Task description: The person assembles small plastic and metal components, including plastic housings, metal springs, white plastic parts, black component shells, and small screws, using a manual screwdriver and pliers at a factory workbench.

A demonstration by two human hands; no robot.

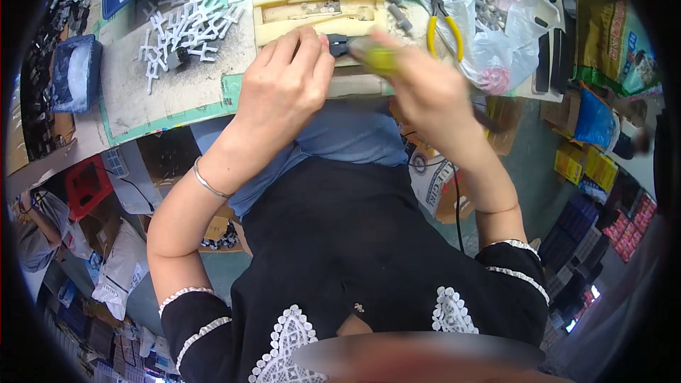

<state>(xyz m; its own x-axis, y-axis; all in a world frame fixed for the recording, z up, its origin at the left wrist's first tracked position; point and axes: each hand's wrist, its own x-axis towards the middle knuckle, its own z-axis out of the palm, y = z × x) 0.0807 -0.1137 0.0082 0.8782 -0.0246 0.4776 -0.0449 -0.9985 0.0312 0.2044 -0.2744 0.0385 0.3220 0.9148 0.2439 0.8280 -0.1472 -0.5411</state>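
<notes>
A small dark part (338, 45) is pinched between the closed fingers of the left hand (284, 85), at the front edge of the workbench (135, 92), just at 12 o'clock from the person's lap. The right hand (418, 81) is closed around a tool with a yellow-green handle (379, 57), and its tip is directed at the dark part from the 3 o'clock side. Directly behind the part, at 12 o'clock, a cream-coloured block with a recessed channel (319, 10) is seen.

A slip is judged possible: the part is held only by the fingertips, so a hard push from the tool could turn it out of the grip, or the tip could slide onto the left fingers. The part is also held near the bench edge, so it could fall into the lap or to the floor if it is released.

At 10 o'clock a heap of white plastic cross-shaped pieces (181, 28) is lying, and at 2 o'clock yellow-handled pliers (443, 25) are resting beside clear plastic bags (496, 35).

The tool is blurred, so its kind and its tip cannot be determined. The contact point between tool and part is covered by the fingers. The shape of the dark part is mostly hidden. The grey pieces at the far rim are too small to be identified.
</notes>
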